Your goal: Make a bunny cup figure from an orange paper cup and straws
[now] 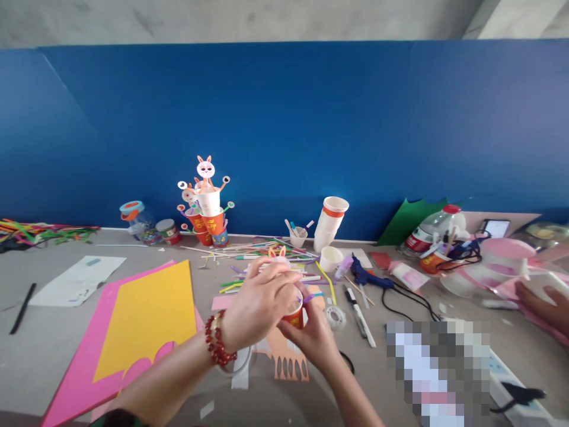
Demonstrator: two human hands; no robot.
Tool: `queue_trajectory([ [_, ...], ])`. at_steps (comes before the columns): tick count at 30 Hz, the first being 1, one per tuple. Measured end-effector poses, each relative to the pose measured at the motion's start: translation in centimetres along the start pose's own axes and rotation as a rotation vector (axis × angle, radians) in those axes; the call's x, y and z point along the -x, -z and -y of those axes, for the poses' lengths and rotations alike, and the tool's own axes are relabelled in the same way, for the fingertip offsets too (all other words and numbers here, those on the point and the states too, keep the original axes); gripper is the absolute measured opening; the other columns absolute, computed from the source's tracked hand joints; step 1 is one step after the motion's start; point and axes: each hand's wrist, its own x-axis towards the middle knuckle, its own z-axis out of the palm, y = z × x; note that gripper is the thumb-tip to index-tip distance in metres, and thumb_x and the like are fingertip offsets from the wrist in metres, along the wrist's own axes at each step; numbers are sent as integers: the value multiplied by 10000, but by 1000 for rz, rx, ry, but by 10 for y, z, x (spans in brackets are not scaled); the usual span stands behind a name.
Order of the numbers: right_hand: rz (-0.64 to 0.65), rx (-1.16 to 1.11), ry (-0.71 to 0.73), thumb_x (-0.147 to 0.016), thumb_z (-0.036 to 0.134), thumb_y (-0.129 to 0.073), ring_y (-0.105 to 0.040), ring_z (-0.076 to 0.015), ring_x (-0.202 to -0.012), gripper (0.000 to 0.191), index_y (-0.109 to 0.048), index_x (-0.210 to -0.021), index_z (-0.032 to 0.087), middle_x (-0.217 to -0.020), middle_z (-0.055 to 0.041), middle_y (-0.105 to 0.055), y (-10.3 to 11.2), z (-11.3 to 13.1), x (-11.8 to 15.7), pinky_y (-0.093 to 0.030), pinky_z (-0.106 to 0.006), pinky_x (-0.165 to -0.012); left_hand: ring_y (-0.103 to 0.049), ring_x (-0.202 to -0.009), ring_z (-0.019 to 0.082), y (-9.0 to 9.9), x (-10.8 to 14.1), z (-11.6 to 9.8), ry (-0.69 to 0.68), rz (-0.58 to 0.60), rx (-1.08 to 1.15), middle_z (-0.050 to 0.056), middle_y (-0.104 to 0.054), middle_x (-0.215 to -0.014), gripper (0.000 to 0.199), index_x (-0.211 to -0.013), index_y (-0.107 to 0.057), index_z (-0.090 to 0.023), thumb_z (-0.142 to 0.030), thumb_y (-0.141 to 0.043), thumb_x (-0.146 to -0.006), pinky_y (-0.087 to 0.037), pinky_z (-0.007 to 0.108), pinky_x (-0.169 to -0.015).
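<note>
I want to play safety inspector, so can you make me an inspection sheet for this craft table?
Surface: grey table, with white paper scraps on it.
Job's things: red paper cup at the hands; rabbit ears show just beyond the left hand.
Clutter: yellow sheet on a pink sheet; coloured sticks scattered behind the hands.
Hands: right hand holds the cup; left reaches over it, its grip hidden.
Cables: black cable trails from the blue glue gun.
Surroundings: blue panel behind; another person's hand at far right.
</note>
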Motion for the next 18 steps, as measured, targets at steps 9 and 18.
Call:
queue_trajectory([
  [9,-47,-13,-13,-766,403,-775,-561,-324,-1241,745,-431,-1408,246,-1342,-113,-599,6,-3,3,-471,-437,-1027,-643,-867,232,15,19,4,-47,-171,112,14,-744,-895,227,-936,-643,-259,-63,-579,-842,-311,546,-1073],
  [18,-61,-81,-130,-767,441,-757,-569,-324,-1230,777,-404,-1432,247,-1342,-136,-582,20,-21,2,-480,-466,-1012,-680,-812,170,97,123,93,641,-943,288,-100,-691,-790,141,-954,-623,-248,-167,-679,-853,-520,319,-768],
])
